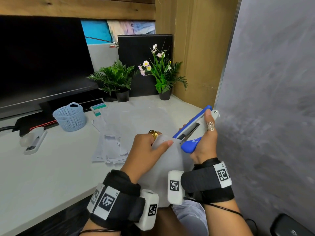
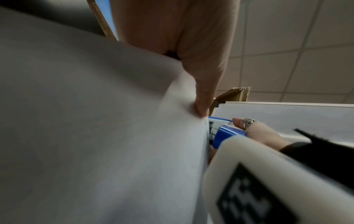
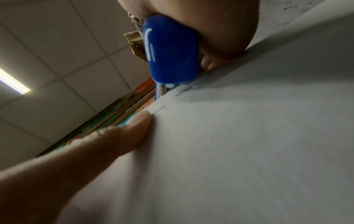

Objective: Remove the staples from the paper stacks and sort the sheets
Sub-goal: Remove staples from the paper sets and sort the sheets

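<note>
In right wrist view, staples [image 3: 182, 91] show.

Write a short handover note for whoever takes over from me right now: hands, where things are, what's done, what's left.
Left hand: pinches the held paper stack at its top corner, lifted above the desk edge.
Right hand: grips the blue stapler, its tip at that stapled corner.
Staples are still in the corner; at least two show.
Loose sheets lie piled on the desk.
Left: pull these staples, add the sheets to the pile, sort.
</note>
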Available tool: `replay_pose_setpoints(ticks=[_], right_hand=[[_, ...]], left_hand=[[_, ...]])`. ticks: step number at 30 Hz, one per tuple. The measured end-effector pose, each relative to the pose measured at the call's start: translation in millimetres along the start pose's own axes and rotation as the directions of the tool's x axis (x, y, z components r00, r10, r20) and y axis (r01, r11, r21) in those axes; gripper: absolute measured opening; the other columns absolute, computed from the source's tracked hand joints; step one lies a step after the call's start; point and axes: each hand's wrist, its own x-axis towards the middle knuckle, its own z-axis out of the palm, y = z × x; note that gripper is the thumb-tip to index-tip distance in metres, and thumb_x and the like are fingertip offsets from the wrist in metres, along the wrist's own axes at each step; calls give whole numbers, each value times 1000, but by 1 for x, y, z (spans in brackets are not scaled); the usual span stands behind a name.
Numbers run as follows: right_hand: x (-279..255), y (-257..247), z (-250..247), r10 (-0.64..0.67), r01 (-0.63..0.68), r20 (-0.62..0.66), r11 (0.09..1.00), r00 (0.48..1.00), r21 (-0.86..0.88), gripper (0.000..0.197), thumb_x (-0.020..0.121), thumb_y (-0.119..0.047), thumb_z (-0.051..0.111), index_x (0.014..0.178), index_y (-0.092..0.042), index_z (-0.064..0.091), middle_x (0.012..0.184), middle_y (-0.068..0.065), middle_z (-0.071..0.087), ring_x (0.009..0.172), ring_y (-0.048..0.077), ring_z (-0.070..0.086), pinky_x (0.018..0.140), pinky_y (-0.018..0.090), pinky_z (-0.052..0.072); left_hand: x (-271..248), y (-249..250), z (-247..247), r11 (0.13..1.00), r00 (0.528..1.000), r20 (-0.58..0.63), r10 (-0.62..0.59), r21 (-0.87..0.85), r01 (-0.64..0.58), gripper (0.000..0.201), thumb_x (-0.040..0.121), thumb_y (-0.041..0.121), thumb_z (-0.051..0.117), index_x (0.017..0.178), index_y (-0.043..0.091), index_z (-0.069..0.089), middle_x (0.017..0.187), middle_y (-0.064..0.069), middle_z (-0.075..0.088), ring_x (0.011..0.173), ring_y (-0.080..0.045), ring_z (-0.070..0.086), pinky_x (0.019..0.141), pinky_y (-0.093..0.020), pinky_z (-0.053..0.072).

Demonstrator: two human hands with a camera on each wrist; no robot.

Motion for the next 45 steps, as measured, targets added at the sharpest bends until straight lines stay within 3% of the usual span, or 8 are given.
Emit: replay_pose_setpoints(ticks=[6, 12, 24, 29, 32, 35, 40, 45], right_hand=[[-4, -3, -1, -26, 26, 4, 999, 1000, 20, 52, 70, -51, 68, 105, -15, 55, 70, 2, 56, 56, 15, 61, 52, 28, 52], [-5, 2, 2, -79, 75, -48, 995, 996, -67, 74, 59, -60, 67, 112, -10, 55, 87, 8, 55, 81, 25, 57, 78, 43, 53], [7, 11, -4, -39, 29, -43, 978, 998, -209, 77, 50, -67, 65, 102, -12, 53, 77, 4, 54, 74, 25, 54, 78, 45, 50], [39, -1, -6, 190, -173, 45, 952, 981, -251, 32, 83, -49, 61, 102, -24, 57, 82, 3, 63, 76, 21, 61, 76, 43, 54], [76, 5, -13, 235, -252, -90, 881, 968, -400, 82, 57, -42, 69, 129, -12, 46, 113, 13, 61, 92, 30, 61, 76, 41, 54], [108, 8, -23, 152, -243, -191, 672, 970, -700, 77, 68, -29, 62, 134, 0, 35, 118, 15, 53, 98, 32, 55, 84, 39, 49], [138, 4, -25, 70, -34, -39, -63, 997, -997, 39, 92, -27, 55, 111, 6, 58, 113, 21, 62, 90, 31, 56, 69, 28, 42], [154, 15, -31, 113, 89, 57, -311, 992, -946, 40, 91, -30, 57, 116, 1, 58, 122, 18, 59, 105, 31, 56, 80, 32, 45]], left_hand=[[-4, 3, 5, 999, 1000, 15, 20, -48, -20, 35, 86, 31, 64, 61, 10, 54, 70, -9, 59, 63, -16, 55, 59, -33, 45], [-3, 6, 5, 1000, 1000, 0, 27, 2, -27, 40, 86, 34, 65, 55, 17, 44, 62, -5, 49, 55, -9, 44, 55, -23, 37], [-4, 2, 9, 994, 992, 65, 109, -7, -108, 46, 86, 32, 65, 69, -10, 53, 66, -13, 50, 63, -27, 48, 53, -29, 36], [5, -6, 11, 996, 1000, -12, 17, 86, -16, 47, 86, 28, 67, 52, 16, 35, 52, 6, 32, 50, -3, 41, 51, -14, 33], [5, -9, 14, 996, 999, -30, -23, 86, 25, 55, 84, 26, 69, 49, 21, 27, 51, 8, 26, 46, -3, 38, 50, -15, 29], [5, -21, 17, 993, 997, -34, -72, 92, 75, 56, 83, 31, 69, 47, 13, 31, 50, 5, 37, 46, -8, 33, 51, -20, 26], [5, -27, 14, 989, 990, -51, -131, 70, 134, 56, 84, 27, 68, 44, 11, 34, 47, -2, 39, 44, -8, 32, 47, -18, 25], [9, -22, 10, 982, 988, -94, -124, 130, 136, 41, 84, 19, 67, 49, 12, 49, 49, 5, 47, 52, -13, 46, 48, -12, 34]])
